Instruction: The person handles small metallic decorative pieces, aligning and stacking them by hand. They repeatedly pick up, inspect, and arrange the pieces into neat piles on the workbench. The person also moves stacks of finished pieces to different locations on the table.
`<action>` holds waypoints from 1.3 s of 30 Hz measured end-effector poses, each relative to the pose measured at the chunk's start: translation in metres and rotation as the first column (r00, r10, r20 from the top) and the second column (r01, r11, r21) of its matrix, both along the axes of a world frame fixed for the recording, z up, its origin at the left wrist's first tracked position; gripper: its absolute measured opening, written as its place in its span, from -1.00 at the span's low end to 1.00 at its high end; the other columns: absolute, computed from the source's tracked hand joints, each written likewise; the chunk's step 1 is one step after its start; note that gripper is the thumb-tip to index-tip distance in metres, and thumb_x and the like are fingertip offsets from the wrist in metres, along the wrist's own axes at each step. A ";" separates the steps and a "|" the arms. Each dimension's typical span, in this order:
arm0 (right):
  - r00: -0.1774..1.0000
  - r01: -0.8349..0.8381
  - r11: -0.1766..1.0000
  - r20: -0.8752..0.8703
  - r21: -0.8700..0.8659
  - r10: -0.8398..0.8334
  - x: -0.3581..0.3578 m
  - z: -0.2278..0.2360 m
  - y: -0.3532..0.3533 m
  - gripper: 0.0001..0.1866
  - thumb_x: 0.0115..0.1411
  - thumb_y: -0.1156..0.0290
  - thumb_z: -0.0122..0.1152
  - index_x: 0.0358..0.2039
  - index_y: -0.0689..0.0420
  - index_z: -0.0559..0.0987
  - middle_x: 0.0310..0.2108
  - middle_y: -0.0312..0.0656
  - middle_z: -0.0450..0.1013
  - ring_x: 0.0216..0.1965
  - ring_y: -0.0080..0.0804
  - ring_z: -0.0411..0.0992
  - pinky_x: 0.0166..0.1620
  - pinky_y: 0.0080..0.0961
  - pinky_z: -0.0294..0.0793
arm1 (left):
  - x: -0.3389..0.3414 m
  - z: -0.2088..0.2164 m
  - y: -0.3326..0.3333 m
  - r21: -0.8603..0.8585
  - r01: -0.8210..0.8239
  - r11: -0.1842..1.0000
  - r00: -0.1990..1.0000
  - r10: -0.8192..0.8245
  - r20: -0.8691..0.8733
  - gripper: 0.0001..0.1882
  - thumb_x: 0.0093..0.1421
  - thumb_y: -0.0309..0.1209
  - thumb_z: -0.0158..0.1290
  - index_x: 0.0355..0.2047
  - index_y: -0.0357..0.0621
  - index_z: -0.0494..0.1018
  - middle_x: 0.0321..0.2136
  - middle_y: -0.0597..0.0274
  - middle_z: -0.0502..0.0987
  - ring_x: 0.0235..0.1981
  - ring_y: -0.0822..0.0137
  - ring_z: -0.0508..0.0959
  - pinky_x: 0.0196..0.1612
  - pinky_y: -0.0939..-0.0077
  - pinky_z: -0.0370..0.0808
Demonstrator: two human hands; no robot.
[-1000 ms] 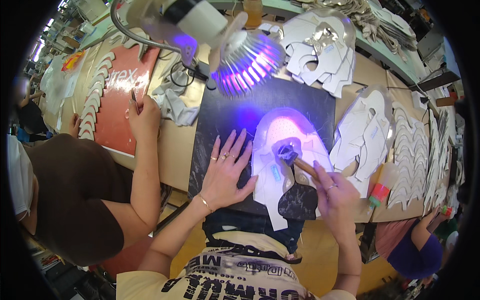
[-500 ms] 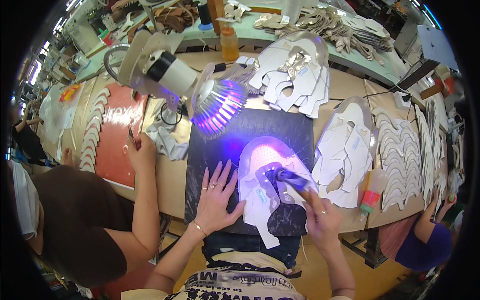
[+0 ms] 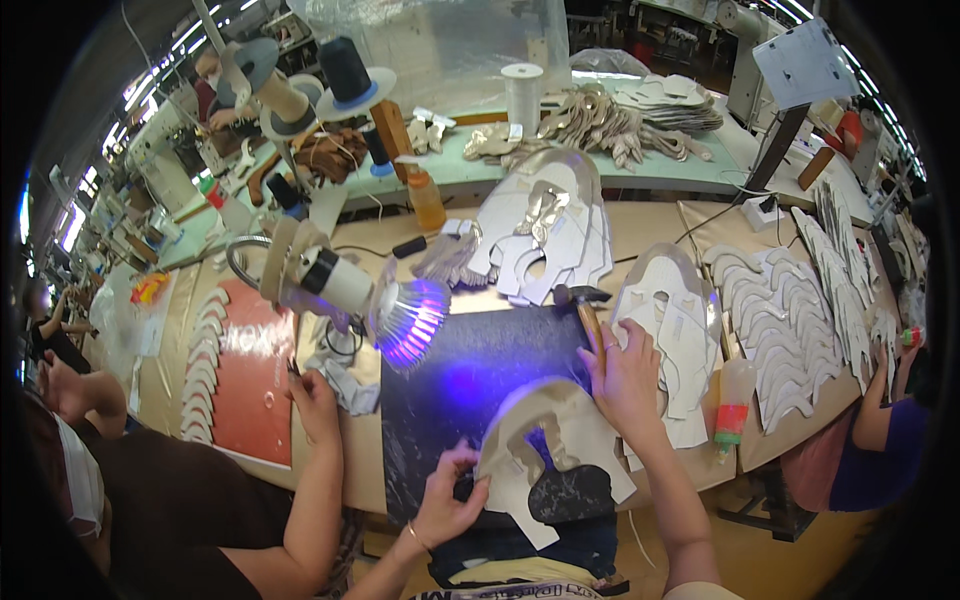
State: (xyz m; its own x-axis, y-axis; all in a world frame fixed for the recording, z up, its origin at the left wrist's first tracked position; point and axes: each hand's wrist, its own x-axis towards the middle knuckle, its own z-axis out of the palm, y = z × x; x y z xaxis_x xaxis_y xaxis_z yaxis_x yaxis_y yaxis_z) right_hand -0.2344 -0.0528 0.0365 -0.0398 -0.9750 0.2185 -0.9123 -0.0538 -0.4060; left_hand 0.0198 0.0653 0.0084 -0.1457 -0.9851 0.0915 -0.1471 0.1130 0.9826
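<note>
A beige-and-white shoe upper piece (image 3: 505, 450) lies at the near edge of a black marbled slab (image 3: 420, 410), its rounded end raised and its cut-out showing the dark slab. My left hand (image 3: 447, 500) is closed on the upper's left edge, between thumb and fingers. Above and right of it, my right hand (image 3: 627, 385) grips the wooden handle of a hammer (image 3: 590, 320). The hammer's dark head rests or hovers by the slab's far right corner; I cannot tell which. A lamp with a ribbed metal head (image 3: 410, 325) casts violet-blue light onto the slab.
Stacked white uppers (image 3: 560, 235) stand behind the slab, with another stack (image 3: 665, 340) to the right. A glue bottle (image 3: 733, 400) and rows of curved pieces (image 3: 775, 320) lie farther right. At left, a co-worker's hand (image 3: 318, 405) is beside a red board (image 3: 255, 370).
The hammer has moved from the upper to the far right, still in my right hand. My left hand, flat before, now grips the upper's edge. The upper shows a beige face and sits nearer me.
</note>
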 end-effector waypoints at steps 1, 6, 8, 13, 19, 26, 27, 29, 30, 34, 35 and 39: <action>0.997 -0.075 0.987 0.008 -0.143 0.077 0.000 0.002 0.002 -0.55 0.23 0.31 0.14 0.09 0.23 0.44 -0.05 0.02 0.39 -0.07 -0.13 0.42 -0.05 -0.29 0.39 | 0.000 0.001 0.002 -0.102 0.009 0.995 1.000 -0.006 0.031 -0.64 0.18 -0.60 0.05 -0.04 -0.27 0.23 -0.19 0.07 0.49 -0.09 0.35 0.52 0.04 0.44 0.44; 0.388 -0.641 0.765 0.887 0.064 0.251 -0.004 0.029 0.021 -0.55 0.29 0.22 0.03 0.13 0.13 0.43 -0.10 -0.05 0.47 -0.16 -0.18 0.47 -0.04 -0.37 0.41 | 0.004 0.008 -0.010 0.124 -0.153 0.980 0.929 0.186 -0.320 -0.59 0.20 -0.67 0.00 0.01 -0.29 0.13 -0.11 0.08 0.43 -0.08 0.35 0.50 -0.03 0.49 0.45; 0.648 -0.574 0.810 0.672 0.122 0.359 -0.002 0.043 0.030 -0.66 0.25 0.35 0.10 0.03 0.15 0.49 -0.22 -0.10 0.54 -0.27 -0.32 0.53 -0.16 -0.44 0.49 | 0.004 0.010 -0.021 0.128 -0.169 0.977 0.918 0.204 -0.340 -0.62 0.21 -0.67 -0.01 -0.01 -0.28 0.14 -0.12 0.09 0.43 -0.07 0.37 0.49 -0.01 0.50 0.44; 0.648 -0.154 0.916 0.662 -0.370 0.377 0.010 0.057 -0.002 -0.79 0.17 0.49 0.19 -0.16 0.21 0.54 -0.44 -0.04 0.54 -0.42 -0.28 0.56 -0.33 -0.45 0.50 | -0.005 0.012 -0.047 -0.215 -0.257 0.942 0.959 0.275 0.060 -0.21 0.10 -0.49 0.17 0.27 -0.33 0.01 0.24 -0.13 0.13 0.28 0.06 0.17 0.30 0.18 0.09; 0.677 -0.049 0.936 0.677 -0.349 0.288 -0.018 0.037 -0.139 -0.53 0.20 0.32 0.18 0.06 0.29 0.38 -0.09 0.08 0.45 -0.04 -0.23 0.45 0.00 -0.36 0.40 | -0.018 -0.001 -0.038 -0.305 -0.063 0.950 0.720 0.255 0.645 -0.37 0.15 -0.28 0.13 0.19 -0.22 0.21 0.26 -0.27 0.08 0.29 -0.13 0.13 0.31 0.04 0.03; 0.922 0.146 0.948 0.387 -0.284 -0.027 -0.067 -0.016 -0.146 -0.40 0.13 0.26 0.26 0.15 0.19 0.35 0.01 0.12 0.33 0.10 0.06 0.28 0.18 -0.21 0.24 | -0.017 -0.011 -0.034 -0.288 0.046 0.957 0.659 0.188 0.728 -0.50 0.16 -0.27 0.09 0.10 -0.14 0.35 0.25 -0.16 0.14 0.28 -0.11 0.13 0.31 -0.04 0.02; 0.908 0.189 0.903 0.418 -0.386 -0.011 -0.077 -0.014 -0.138 -0.43 0.12 0.26 0.26 0.12 0.17 0.38 -0.01 0.12 0.34 0.08 0.05 0.29 0.17 -0.20 0.24 | -0.017 -0.011 -0.035 -0.294 0.049 0.955 0.658 0.190 0.728 -0.52 0.16 -0.27 0.10 0.08 -0.12 0.37 0.24 -0.13 0.16 0.28 -0.11 0.13 0.31 -0.04 0.02; 0.929 0.275 0.803 0.361 -0.529 -0.080 -0.104 -0.006 -0.121 -0.47 0.10 0.25 0.28 0.07 0.14 0.45 -0.04 0.05 0.37 0.02 -0.05 0.34 0.11 -0.25 0.28 | -0.017 -0.010 -0.036 -0.300 0.057 0.952 0.653 0.192 0.733 -0.56 0.15 -0.28 0.11 0.05 -0.07 0.41 0.23 -0.08 0.19 0.28 -0.11 0.14 0.31 -0.04 0.03; 0.958 0.268 0.740 0.250 -0.617 -0.139 -0.119 -0.001 -0.113 -0.48 0.08 0.25 0.30 0.05 0.13 0.48 -0.06 -0.01 0.39 -0.02 -0.13 0.37 0.07 -0.32 0.32 | -0.018 -0.009 -0.037 -0.312 0.059 0.948 0.665 0.196 0.721 -0.59 0.14 -0.30 0.11 0.02 -0.08 0.44 0.21 -0.06 0.23 0.26 -0.10 0.18 0.30 -0.04 0.03; 0.906 0.424 0.865 0.124 -0.266 -0.406 -0.159 -0.008 -0.082 -0.47 0.01 0.22 0.38 -0.02 0.19 0.52 -0.16 0.01 0.46 -0.10 -0.11 0.44 0.02 -0.29 0.37 | -0.023 0.009 -0.041 -0.278 0.076 0.958 0.810 0.103 0.577 -0.70 0.15 -0.37 0.10 -0.09 -0.11 0.52 0.12 0.03 0.38 0.18 -0.01 0.33 0.28 0.04 0.10; 0.918 0.384 0.908 0.170 -0.165 -0.357 -0.162 -0.015 -0.077 -0.46 -0.02 0.22 0.40 -0.04 0.19 0.52 -0.20 0.03 0.47 -0.11 -0.08 0.44 0.00 -0.28 0.39 | -0.025 0.018 -0.044 -0.231 0.080 0.970 0.859 0.051 0.510 -0.72 0.15 -0.38 0.09 -0.12 -0.12 0.54 0.10 0.04 0.42 0.16 0.02 0.37 0.27 0.07 0.13; 0.908 0.361 0.917 0.287 -0.171 -0.304 -0.163 -0.030 -0.064 -0.49 -0.06 0.23 0.44 -0.12 0.22 0.54 -0.34 0.02 0.51 -0.25 -0.07 0.50 -0.12 -0.30 0.45 | -0.035 0.072 -0.045 -0.033 0.389 0.921 0.921 -0.388 0.025 -0.66 0.24 -0.26 0.05 -0.03 -0.13 0.50 0.08 0.06 0.45 0.12 0.14 0.44 0.14 0.28 0.33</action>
